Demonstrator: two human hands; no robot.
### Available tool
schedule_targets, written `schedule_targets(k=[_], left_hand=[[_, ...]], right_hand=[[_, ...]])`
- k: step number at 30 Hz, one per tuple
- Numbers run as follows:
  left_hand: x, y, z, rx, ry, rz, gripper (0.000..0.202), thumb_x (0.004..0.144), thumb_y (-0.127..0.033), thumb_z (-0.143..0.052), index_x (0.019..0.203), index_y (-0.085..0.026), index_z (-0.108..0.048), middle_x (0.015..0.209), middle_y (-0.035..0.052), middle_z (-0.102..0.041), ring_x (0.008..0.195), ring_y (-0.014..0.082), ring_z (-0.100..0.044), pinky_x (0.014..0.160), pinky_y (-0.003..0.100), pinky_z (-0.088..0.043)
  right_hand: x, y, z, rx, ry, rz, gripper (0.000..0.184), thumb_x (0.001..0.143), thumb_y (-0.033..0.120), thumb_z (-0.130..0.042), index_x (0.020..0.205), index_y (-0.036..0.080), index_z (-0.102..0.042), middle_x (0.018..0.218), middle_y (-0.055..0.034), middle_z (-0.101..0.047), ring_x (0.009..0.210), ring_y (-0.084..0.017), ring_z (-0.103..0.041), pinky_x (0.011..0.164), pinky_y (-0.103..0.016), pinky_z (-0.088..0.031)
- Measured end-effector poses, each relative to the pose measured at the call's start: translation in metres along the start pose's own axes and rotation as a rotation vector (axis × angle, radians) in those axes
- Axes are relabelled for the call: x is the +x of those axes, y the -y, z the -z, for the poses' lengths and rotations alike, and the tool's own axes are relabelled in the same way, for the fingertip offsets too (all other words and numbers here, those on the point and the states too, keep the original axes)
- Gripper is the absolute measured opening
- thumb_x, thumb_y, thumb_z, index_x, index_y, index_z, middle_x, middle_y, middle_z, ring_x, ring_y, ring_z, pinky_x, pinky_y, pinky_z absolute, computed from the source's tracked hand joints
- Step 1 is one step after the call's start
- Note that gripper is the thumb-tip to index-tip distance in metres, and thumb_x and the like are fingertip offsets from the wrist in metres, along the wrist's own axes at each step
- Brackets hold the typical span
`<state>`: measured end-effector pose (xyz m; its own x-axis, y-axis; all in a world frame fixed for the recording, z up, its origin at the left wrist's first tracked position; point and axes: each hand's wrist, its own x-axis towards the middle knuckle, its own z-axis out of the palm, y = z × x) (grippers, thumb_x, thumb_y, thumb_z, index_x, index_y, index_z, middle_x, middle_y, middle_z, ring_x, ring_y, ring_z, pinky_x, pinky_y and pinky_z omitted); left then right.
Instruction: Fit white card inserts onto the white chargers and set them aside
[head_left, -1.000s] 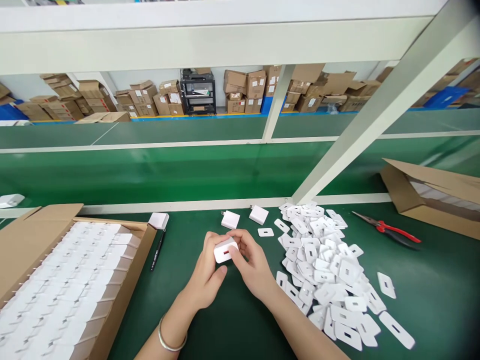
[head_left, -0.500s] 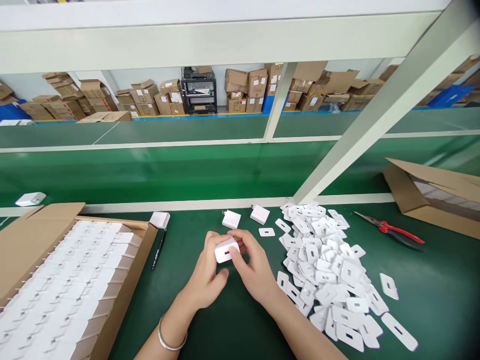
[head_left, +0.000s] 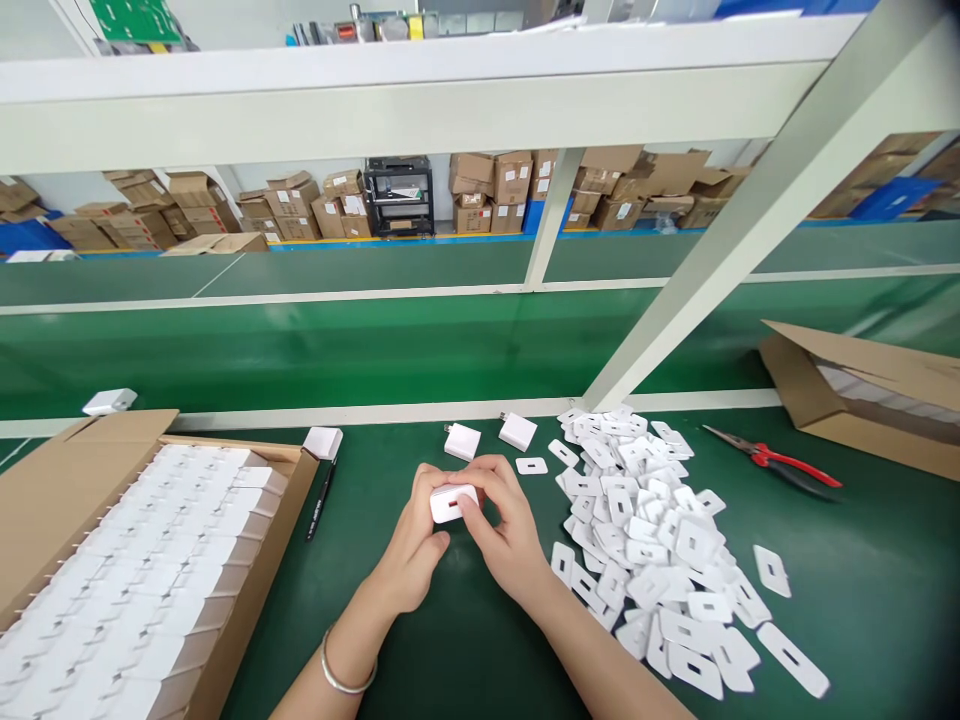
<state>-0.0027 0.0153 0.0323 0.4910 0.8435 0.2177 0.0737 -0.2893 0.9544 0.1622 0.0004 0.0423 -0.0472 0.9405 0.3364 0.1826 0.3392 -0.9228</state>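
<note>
Between my hands is a white charger plug [head_left: 448, 505], its face with a dark reddish slot turned toward me. My left hand [head_left: 416, 540] grips it from the left side. My right hand [head_left: 501, 530] holds its right side, thumb pressed on the face near the slot and fingers curled over the top. Beyond my hands lie two more white chargers, one on the left [head_left: 462, 441] and one on the right [head_left: 517, 431]. A single white slotted plate [head_left: 532, 466] lies just below them. To the right spreads a large heap of such plates [head_left: 652, 550].
An open carton [head_left: 255, 590] packed with rows of white chargers stands at left, a black pen [head_left: 321, 500] and another charger [head_left: 323, 442] beside it. Red-handled pliers [head_left: 776, 464] and a second carton [head_left: 847, 390] lie at right. A slanted white post [head_left: 697, 250] rises beyond the heap.
The view has tilted up slightly, so the whole scene sits a little differently. My right fingers have come further over the charger's top; both hands still hold it in the same place.
</note>
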Motion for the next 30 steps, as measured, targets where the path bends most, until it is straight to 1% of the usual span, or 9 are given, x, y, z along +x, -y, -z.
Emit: schedule_targets(k=[5,9,14,18,22,24,26,28,30], left_hand=[[0.0,0.0,-0.001,0.011,-0.009,-0.014,0.045,0.102,-0.055,-0.038,0.133,-0.024,-0.046,0.115,0.0079,-0.046,0.103,0.0276,-0.053,0.092,0.046,-0.047],[0.0,0.002,-0.002,0.003,-0.045,0.022,0.04,0.104,-0.05,-0.032,0.131,-0.024,-0.047,0.113,0.007,-0.046,0.101,0.0261,-0.054,0.091,0.045,-0.047],[0.0,-0.001,0.0,0.008,-0.008,0.01,0.035,0.094,-0.032,-0.042,0.128,-0.023,-0.047,0.113,0.0067,-0.047,0.102,0.0269,-0.053,0.091,0.046,-0.047],[0.001,0.0,-0.003,-0.001,-0.051,0.038,0.043,0.083,-0.013,-0.043,0.125,-0.024,-0.048,0.112,0.0058,-0.049,0.101,0.025,-0.054,0.09,0.042,-0.047],[0.002,0.006,-0.008,0.005,-0.1,0.091,0.047,0.081,-0.007,-0.043,0.124,-0.026,-0.048,0.113,0.0054,-0.052,0.096,0.0221,-0.055,0.085,0.037,-0.047],[0.002,0.01,-0.011,0.032,-0.141,0.124,0.046,0.081,-0.008,-0.044,0.123,-0.026,-0.048,0.108,0.0046,-0.053,0.087,0.0202,-0.053,0.081,0.035,-0.046],[0.002,0.015,-0.013,0.065,-0.166,0.175,0.043,0.082,-0.011,-0.046,0.122,-0.026,-0.049,0.101,0.0035,-0.053,0.079,0.0191,-0.051,0.075,0.033,-0.044],[0.003,0.022,-0.016,0.107,-0.165,0.229,0.039,0.082,-0.016,-0.048,0.121,-0.026,-0.049,0.096,0.0025,-0.054,0.076,0.0194,-0.051,0.073,0.032,-0.043],[0.004,0.027,-0.019,0.146,-0.145,0.263,0.039,0.083,-0.02,-0.05,0.121,-0.026,-0.049,0.094,0.0025,-0.055,0.076,0.0205,-0.053,0.073,0.033,-0.044]], right_hand=[[-0.001,-0.001,-0.001,0.005,-0.02,0.013,0.022,0.101,0.028,-0.056,0.115,0.032,-0.072,0.107,-0.0051,-0.054,0.083,-0.019,-0.057,0.072,-0.036,-0.051],[-0.001,-0.001,-0.001,0.011,-0.026,0.013,0.022,0.1,0.028,-0.057,0.115,0.034,-0.073,0.106,-0.0051,-0.054,0.085,-0.019,-0.057,0.072,-0.035,-0.052],[0.0,-0.001,-0.002,-0.001,-0.038,0.042,0.024,0.1,0.026,-0.057,0.116,0.034,-0.073,0.105,-0.0049,-0.056,0.083,-0.019,-0.058,0.073,-0.036,-0.053],[-0.001,-0.005,-0.004,0.003,-0.084,0.094,0.021,0.099,0.024,-0.059,0.11,0.033,-0.074,0.104,-0.005,-0.058,0.082,-0.019,-0.06,0.073,-0.036,-0.053],[-0.004,0.0,-0.003,0.02,-0.127,0.138,0.015,0.097,0.023,-0.062,0.1,0.031,-0.075,0.102,-0.0057,-0.063,0.089,-0.022,-0.063,0.07,-0.036,-0.051],[0.0,0.017,0.008,0.052,-0.198,0.155,0.013,0.098,0.024,-0.062,0.098,0.03,-0.073,0.098,-0.0055,-0.064,0.089,-0.022,-0.064,0.069,-0.035,-0.051],[0.018,0.046,0.027,0.036,-0.333,0.181,0.011,0.099,0.026,-0.06,0.095,0.028,-0.07,0.09,-0.0043,-0.064,0.081,-0.021,-0.063,0.065,-0.033,-0.05],[0.052,0.087,0.057,-0.084,-0.488,0.245,0.008,0.099,0.029,-0.062,0.093,0.027,-0.068,0.082,-0.0016,-0.062,0.066,-0.017,-0.057,0.059,-0.031,-0.047],[0.104,0.132,0.094,-0.261,-0.643,0.437,0.007,0.096,0.031,-0.065,0.092,0.025,-0.067,0.08,-0.0011,-0.063,0.066,-0.017,-0.056,0.062,-0.032,-0.048]])
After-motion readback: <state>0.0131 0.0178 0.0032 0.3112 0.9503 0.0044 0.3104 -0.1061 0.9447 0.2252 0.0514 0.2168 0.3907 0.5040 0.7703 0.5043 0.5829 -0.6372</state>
